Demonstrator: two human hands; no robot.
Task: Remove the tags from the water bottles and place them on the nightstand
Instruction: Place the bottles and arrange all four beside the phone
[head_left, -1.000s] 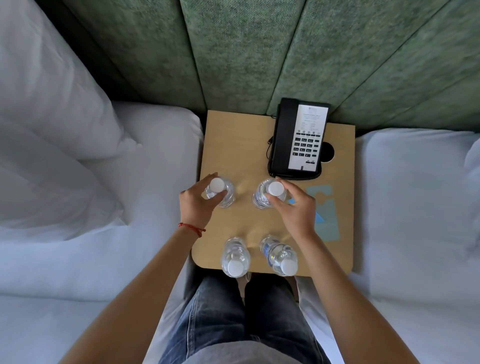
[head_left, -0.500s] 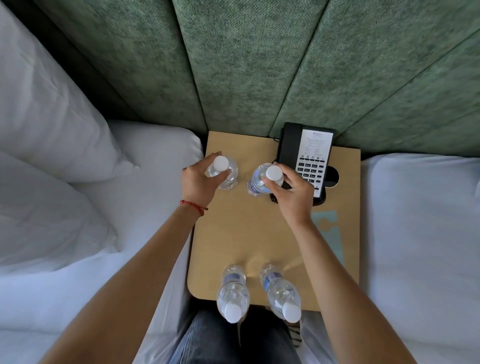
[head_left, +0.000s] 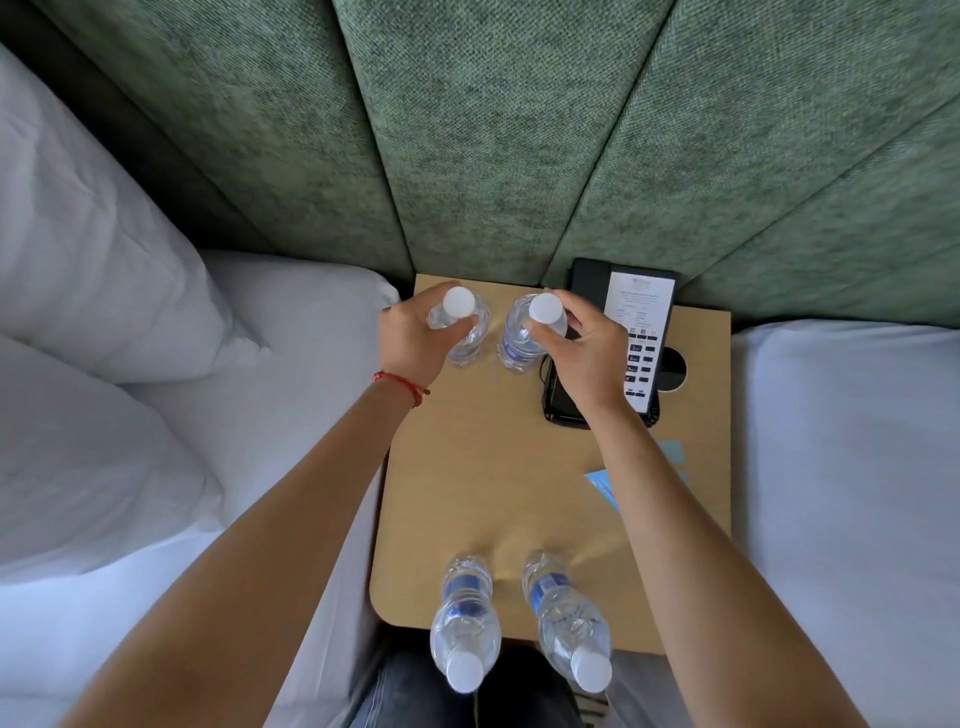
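Left hand (head_left: 410, 340): grip curled round the neck of the rear-left bottle (head_left: 460, 327), which stands at the back of the nightstand (head_left: 483, 478). Right hand (head_left: 589, 358): grip pinches the neck of the rear-right bottle (head_left: 524, 332), just beside the telephone (head_left: 639, 332). Two front bottles (head_left: 465, 618) stand at the near edge. Blue tags (head_left: 605, 483) lie at right.

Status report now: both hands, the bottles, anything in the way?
Left hand grips rear left bottle. Right hand grips rear right bottle, phone close beside. Two front bottles standing free.
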